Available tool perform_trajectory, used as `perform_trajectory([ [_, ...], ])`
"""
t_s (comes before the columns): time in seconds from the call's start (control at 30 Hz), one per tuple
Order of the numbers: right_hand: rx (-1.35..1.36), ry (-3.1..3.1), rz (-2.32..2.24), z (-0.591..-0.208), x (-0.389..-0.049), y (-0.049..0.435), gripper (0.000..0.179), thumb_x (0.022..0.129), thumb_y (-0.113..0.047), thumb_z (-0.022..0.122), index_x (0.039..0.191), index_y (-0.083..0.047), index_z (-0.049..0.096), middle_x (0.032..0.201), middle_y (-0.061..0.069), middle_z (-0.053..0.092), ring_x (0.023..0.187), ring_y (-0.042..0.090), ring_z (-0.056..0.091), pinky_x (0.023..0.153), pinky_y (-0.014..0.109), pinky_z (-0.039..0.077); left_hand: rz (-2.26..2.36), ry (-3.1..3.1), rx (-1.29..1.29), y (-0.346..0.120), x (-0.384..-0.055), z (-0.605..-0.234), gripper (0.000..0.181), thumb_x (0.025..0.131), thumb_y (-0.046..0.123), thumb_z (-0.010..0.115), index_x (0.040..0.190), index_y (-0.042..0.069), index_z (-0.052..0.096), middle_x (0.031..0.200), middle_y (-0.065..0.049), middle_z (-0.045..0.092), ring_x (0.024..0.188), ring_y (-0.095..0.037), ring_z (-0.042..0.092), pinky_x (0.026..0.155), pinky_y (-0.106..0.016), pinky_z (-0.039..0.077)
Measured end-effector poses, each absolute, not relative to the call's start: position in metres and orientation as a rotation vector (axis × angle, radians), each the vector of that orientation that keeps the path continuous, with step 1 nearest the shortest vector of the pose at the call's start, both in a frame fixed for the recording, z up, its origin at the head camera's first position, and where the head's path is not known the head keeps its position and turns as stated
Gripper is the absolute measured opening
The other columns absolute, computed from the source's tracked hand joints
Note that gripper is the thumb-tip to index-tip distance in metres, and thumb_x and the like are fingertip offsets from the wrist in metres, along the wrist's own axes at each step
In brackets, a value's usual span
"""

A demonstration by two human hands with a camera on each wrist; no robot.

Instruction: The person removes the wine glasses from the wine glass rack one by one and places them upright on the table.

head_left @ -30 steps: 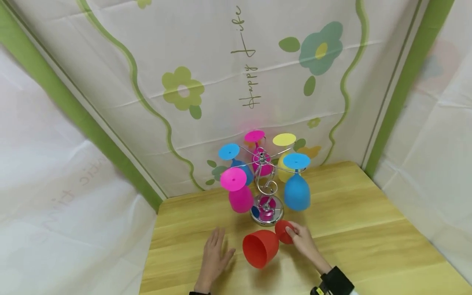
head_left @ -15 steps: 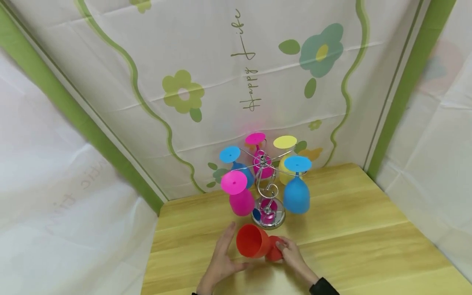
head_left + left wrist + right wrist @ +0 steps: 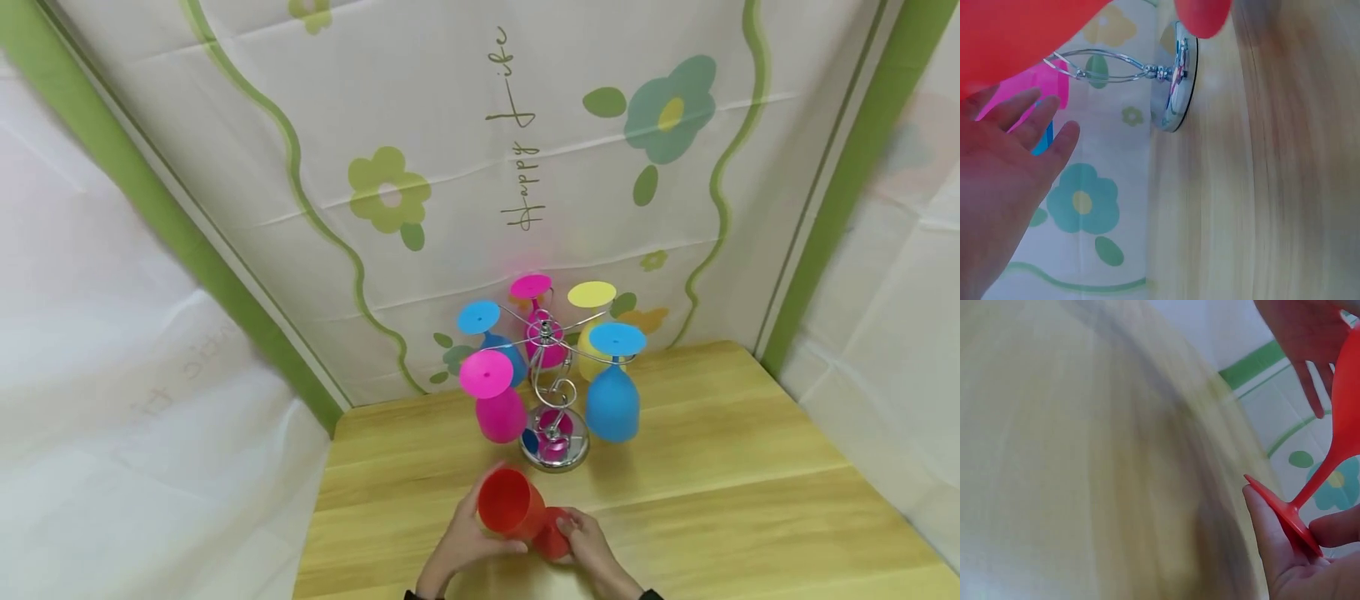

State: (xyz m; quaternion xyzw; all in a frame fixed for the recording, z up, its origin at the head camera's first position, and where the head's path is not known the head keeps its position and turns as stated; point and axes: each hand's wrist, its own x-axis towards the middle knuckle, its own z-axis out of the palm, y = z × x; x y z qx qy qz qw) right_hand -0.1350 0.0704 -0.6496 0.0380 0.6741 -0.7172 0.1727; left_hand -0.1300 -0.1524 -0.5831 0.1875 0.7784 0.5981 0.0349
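A red plastic goblet (image 3: pixel 536 510) is held above the table, tilted with its mouth toward the head camera. My right hand (image 3: pixel 588 542) pinches its round foot (image 3: pixel 1286 515) between thumb and fingers, the stem clear of the palm in the right wrist view. My left hand (image 3: pixel 468 533) is at the bowl's left side, thumb below and fingers above. Those fingers (image 3: pixel 1057 147) look extended and spread in the left wrist view, close beside the bowl (image 3: pixel 1016 37). Behind the hands stands a chrome goblet rack (image 3: pixel 555 450), with goblets hanging upside down from its arms.
On the rack hang a front pink goblet (image 3: pixel 501 414), a right blue goblet (image 3: pixel 613 404), a yellow goblet (image 3: pixel 592 294), and another blue and pink one behind. The wood-grain table (image 3: pixel 712 500) ends at a printed curtain (image 3: pixel 442 108) at the back.
My right hand has brought the goblet nearer the front edge, its mouth now turned toward the head camera. My left hand has risen from over the table to the bowl, its fingers spreading.
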Motion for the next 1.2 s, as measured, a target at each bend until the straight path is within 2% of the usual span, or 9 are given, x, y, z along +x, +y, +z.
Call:
perform_trajectory([
  [0.17, 0.066, 1.971, -1.991, -0.657, -0.13, 0.07, 0.038, 0.104, -0.008, 0.049, 0.128, 0.022, 0.053, 0.114, 0.026, 0.069, 0.099, 0.024, 0.071, 0.082, 0.032, 0.061, 1.85, 2.299, 0.636, -0.15, -0.131, -0.584, 0.1, 0.076, 0.019, 0.092, 0.157, 0.027, 0.035, 0.157, -0.001, 0.049, 0.14, -0.014, 0.05, 0.114, -0.034, 0.048],
  [0.33, -0.041, 1.875, -1.998, -0.664, -0.126, 0.072, 0.04, 0.105, -0.008, 0.048, 0.13, 0.023, 0.049, 0.119, 0.029, 0.068, 0.104, 0.026, 0.071, 0.086, 0.037, 0.064, 1.82, 2.318, 0.595, -0.148, -0.129, -0.582, 0.094, 0.077, 0.021, 0.091, 0.155, 0.022, 0.038, 0.151, -0.005, 0.054, 0.137, -0.014, 0.052, 0.111, -0.033, 0.05],
  [0.53, -0.066, 1.824, -1.962, -0.668, -0.125, 0.073, 0.043, 0.106, -0.011, 0.05, 0.133, 0.022, 0.047, 0.122, 0.031, 0.067, 0.104, 0.027, 0.072, 0.082, 0.04, 0.065, 1.792, 2.349, 0.53, -0.151, -0.126, -0.578, 0.086, 0.077, 0.024, 0.091, 0.149, 0.021, 0.045, 0.143, 0.001, 0.061, 0.13, -0.01, 0.056, 0.107, -0.031, 0.051],
  [0.7, -0.075, 1.79, -1.935, -0.665, -0.125, 0.076, 0.047, 0.107, -0.016, 0.05, 0.139, 0.019, 0.044, 0.123, 0.029, 0.067, 0.098, 0.025, 0.073, 0.077, 0.041, 0.066, 1.789, 2.368, 0.546, -0.153, -0.127, -0.578, 0.086, 0.076, 0.019, 0.092, 0.148, 0.023, 0.046, 0.142, -0.001, 0.062, 0.129, -0.011, 0.057, 0.107, -0.031, 0.051],
  [0.87, -0.106, 1.708, -1.972, -0.662, -0.126, 0.083, 0.05, 0.106, -0.012, 0.047, 0.144, 0.02, 0.036, 0.121, 0.025, 0.07, 0.085, 0.022, 0.075, 0.073, 0.039, 0.066, 1.746, 2.398, 0.51, -0.157, -0.135, -0.571, 0.084, 0.076, 0.02, 0.091, 0.147, 0.026, 0.047, 0.14, 0.002, 0.063, 0.129, -0.013, 0.058, 0.108, -0.033, 0.05],
  [1.07, -0.104, 1.691, -1.95, -0.66, -0.13, 0.1, 0.05, 0.107, -0.014, 0.046, 0.143, 0.02, 0.037, 0.115, 0.025, 0.073, 0.094, 0.026, 0.077, 0.079, 0.04, 0.065, 1.671, 2.452, 0.453, -0.174, -0.145, -0.56, 0.082, 0.078, 0.027, 0.09, 0.146, 0.028, 0.046, 0.139, 0.008, 0.062, 0.13, -0.017, 0.057, 0.106, -0.039, 0.051],
  [1.2, -0.113, 1.688, -1.95, -0.66, -0.131, 0.117, 0.05, 0.107, -0.016, 0.046, 0.141, 0.02, 0.038, 0.118, 0.028, 0.071, 0.098, 0.03, 0.076, 0.083, 0.043, 0.065, 1.641, 2.513, 0.383, -0.192, -0.149, -0.552, 0.081, 0.076, 0.028, 0.091, 0.145, 0.029, 0.048, 0.137, 0.01, 0.062, 0.129, -0.018, 0.057, 0.105, -0.04, 0.051],
])
